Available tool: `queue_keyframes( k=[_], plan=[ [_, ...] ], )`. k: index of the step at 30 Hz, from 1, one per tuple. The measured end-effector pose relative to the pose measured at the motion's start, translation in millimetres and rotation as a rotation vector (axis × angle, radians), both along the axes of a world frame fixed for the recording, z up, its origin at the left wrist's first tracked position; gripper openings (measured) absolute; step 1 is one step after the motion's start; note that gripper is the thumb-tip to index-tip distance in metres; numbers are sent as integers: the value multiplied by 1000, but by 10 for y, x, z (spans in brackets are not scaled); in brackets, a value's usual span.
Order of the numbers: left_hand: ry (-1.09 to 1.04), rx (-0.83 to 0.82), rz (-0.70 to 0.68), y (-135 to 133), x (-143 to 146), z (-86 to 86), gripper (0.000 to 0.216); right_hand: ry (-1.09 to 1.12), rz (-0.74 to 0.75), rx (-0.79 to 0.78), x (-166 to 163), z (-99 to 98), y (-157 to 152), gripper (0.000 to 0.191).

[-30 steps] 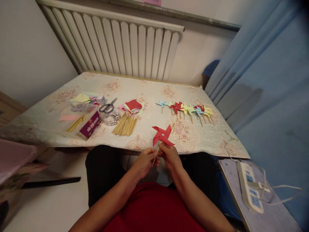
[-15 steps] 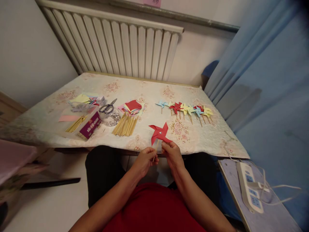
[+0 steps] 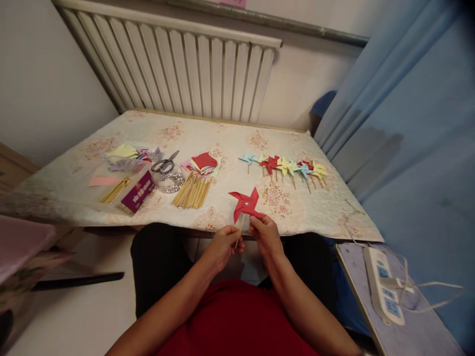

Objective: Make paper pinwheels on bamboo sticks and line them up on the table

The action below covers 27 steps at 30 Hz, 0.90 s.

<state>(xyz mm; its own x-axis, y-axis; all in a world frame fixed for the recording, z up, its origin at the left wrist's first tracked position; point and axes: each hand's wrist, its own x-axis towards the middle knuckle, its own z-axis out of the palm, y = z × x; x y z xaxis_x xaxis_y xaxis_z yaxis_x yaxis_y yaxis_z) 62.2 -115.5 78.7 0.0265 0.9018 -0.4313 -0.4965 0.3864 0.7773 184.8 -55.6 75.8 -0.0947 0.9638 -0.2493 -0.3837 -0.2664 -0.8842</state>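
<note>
A red paper pinwheel (image 3: 245, 203) on a thin wooden stick is held up just over the near table edge. My left hand (image 3: 223, 245) is closed, pinching the stick low down. My right hand (image 3: 263, 233) is closed too, its fingertips pinching the pinwheel's lower right blade. A row of finished pinwheels (image 3: 285, 167) in red, yellow, blue and green lies on the table beyond. A bundle of wooden sticks (image 3: 193, 190) and a stack of coloured paper squares (image 3: 203, 162) lie to the left.
Scissors (image 3: 166, 162) rest on a tub of shiny pins (image 3: 170, 182), beside a purple box (image 3: 138, 190) and paper scraps (image 3: 124, 152). The table has a floral cloth (image 3: 222, 138), with a radiator (image 3: 178, 64) behind. A power strip (image 3: 384, 287) lies at right by blue curtains.
The pinwheel and both hands have shifted slightly left and up. My right hand's fingers moved from the stick to the blade's edge.
</note>
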Motion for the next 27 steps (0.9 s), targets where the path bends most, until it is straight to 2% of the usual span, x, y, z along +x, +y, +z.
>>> queue_keyframes(
  k=[8,18,27],
  plan=[
    [-12,8,3,-16,7,-9,31,7,4,0,10,-40,10,21],
    [-12,19,4,-21,-1,-52,27,21,-11,-1,12,16,17,25],
    [-33,16,18,-22,6,-29,30,16,46,0,-17,26,-42,26]
  ],
)
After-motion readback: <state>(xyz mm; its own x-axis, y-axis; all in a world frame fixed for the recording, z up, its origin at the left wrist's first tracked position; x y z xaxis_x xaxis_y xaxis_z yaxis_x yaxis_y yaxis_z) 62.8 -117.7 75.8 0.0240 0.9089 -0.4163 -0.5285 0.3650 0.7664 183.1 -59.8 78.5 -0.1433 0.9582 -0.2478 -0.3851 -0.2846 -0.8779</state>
